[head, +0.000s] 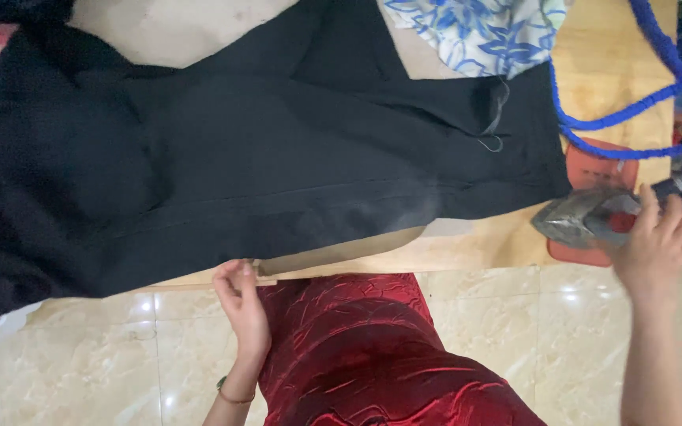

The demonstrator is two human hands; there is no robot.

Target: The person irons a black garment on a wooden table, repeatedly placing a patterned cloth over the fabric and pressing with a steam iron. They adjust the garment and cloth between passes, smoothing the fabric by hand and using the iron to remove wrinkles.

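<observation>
Glossy cream marble floor tiles (pixel 120 355) fill the lower view, with a pale wooden ironing table (pixel 467 248) above them. Spread flat across that table is a long black fabric garment (pixel 262 166), bunched in loose folds at the far left and smoother toward the middle. It looks soft, limp and light, likely to slide or crease if pulled, so it is best taken by its hem or edge.

Just right of the bunched folds, the left hand (pixel 240 304) pinches the garment's near edge where it hangs over the table rim, fingers curled closed on the cloth. Right of that hand, the person's crinkled red satin skirt (pixel 357 355) shows below.

Further right, beyond the garment's end, the right hand (pixel 655 241) wraps its fingers over the handle of a grey metal steam iron (pixel 582 217), which rests on an orange mat (pixel 593 170). Above it loops a blue braided cord (pixel 633 118), and a blue-and-white floral cloth (pixel 475 31) lies at the top.
</observation>
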